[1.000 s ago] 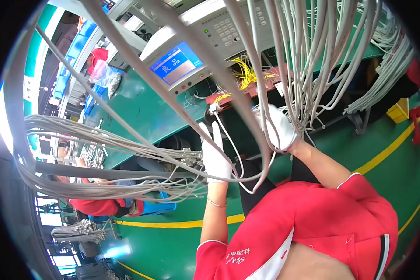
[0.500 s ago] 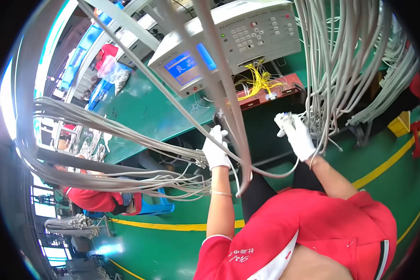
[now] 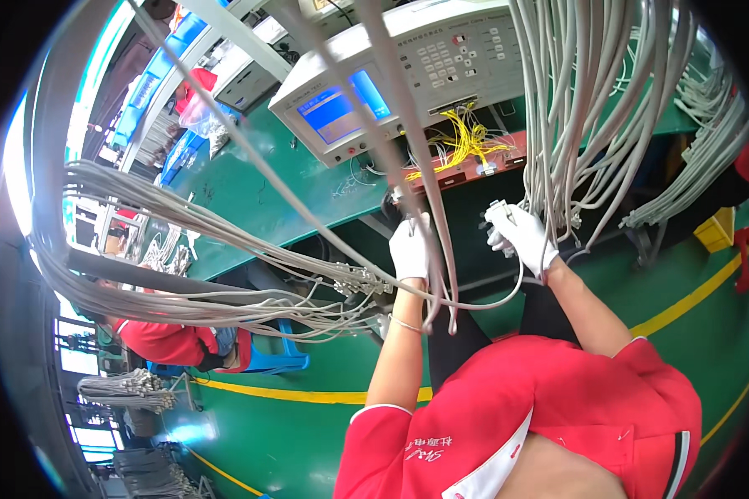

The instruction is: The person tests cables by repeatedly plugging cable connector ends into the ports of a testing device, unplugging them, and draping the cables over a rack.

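Observation:
Both hands wear white gloves. My left hand (image 3: pixel 409 249) is closed beside the hanging grey cables, just below the left end of a red-brown fixture (image 3: pixel 452 177). Cables cross in front of its fingers, so what it grips is hidden. Farther right, my right hand (image 3: pixel 526 237) is closed on a pale cable connector (image 3: pixel 498 218). A grey cable (image 3: pixel 508 306) loops from below that hand leftward under my left hand. Yellow wires (image 3: pixel 466 141) run from the fixture to a tester (image 3: pixel 408 71) with a blue screen and keypad.
Grey cable bundles hang at right (image 3: pixel 574 108) and stretch in from the left (image 3: pixel 200 220). A green table (image 3: pixel 258 200) bears the tester. At left, a person in red (image 3: pixel 171 341) sits on a blue stool (image 3: pixel 279 353). A yellow bin (image 3: pixel 714 230) stands at right.
My left hand has moved up and right, toward the fixture. My right hand has shifted slightly left, still holding the connector. Large characters have gone from the tester's screen.

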Demonstrator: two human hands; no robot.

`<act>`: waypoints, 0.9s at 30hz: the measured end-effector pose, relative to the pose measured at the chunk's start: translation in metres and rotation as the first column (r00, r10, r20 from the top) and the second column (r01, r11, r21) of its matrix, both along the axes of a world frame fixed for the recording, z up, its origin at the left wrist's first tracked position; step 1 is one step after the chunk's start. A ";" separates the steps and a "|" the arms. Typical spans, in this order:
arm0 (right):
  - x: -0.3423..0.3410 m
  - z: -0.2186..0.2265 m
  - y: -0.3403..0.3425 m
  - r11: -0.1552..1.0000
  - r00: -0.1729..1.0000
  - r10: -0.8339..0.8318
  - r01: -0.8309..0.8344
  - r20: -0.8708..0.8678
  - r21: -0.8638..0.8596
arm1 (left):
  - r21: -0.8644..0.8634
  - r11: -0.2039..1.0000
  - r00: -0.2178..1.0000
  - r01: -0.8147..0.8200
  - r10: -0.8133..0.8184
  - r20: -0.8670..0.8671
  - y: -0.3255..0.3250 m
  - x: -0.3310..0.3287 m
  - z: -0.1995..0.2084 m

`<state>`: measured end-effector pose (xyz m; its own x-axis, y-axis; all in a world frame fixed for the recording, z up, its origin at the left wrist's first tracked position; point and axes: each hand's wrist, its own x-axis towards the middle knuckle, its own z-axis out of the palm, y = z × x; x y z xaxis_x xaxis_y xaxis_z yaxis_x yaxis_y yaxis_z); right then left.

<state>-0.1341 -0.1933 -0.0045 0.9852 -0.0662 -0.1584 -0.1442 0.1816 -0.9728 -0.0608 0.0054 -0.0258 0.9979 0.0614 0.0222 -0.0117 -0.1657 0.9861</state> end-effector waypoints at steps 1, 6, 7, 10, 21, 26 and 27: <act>0.001 0.004 0.003 1.000 1.000 0.007 -0.007 0.002 0.004 | 0.042 0.999 0.992 0.019 -0.024 0.125 0.007 -0.001 -0.008; 0.007 0.006 0.003 0.999 1.000 -0.015 0.014 0.024 0.048 | -0.471 0.876 0.949 -0.098 -0.060 -0.309 0.012 0.008 0.027; 0.007 0.004 0.003 0.999 1.000 -0.018 0.017 0.023 0.049 | -0.470 0.877 0.949 -0.096 -0.062 -0.309 0.008 0.008 0.025; 0.007 0.006 0.008 0.996 1.000 -0.010 0.009 0.008 0.092 | -0.374 0.910 0.975 -0.181 0.115 -0.192 -0.001 0.008 0.027; 0.006 0.000 0.003 0.998 1.000 0.001 -0.003 0.028 0.055 | 0.296 0.954 0.998 -0.049 0.060 -0.029 0.015 0.021 0.043; 0.006 -0.002 0.006 0.995 1.000 0.022 -0.023 0.004 0.094 | -0.248 0.958 0.945 -0.147 0.061 -0.323 0.001 0.040 0.026; 0.005 -0.001 0.006 0.994 0.999 0.049 -0.051 0.016 0.101 | -0.270 0.958 0.950 -0.096 0.008 -0.311 0.001 0.037 0.030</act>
<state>-0.1287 -0.1873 -0.0057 0.9890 -0.0013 -0.1481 -0.1422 0.2727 -0.9515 -0.0235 0.0066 0.0046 0.9491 0.0729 -0.3064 0.2963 0.1234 0.9471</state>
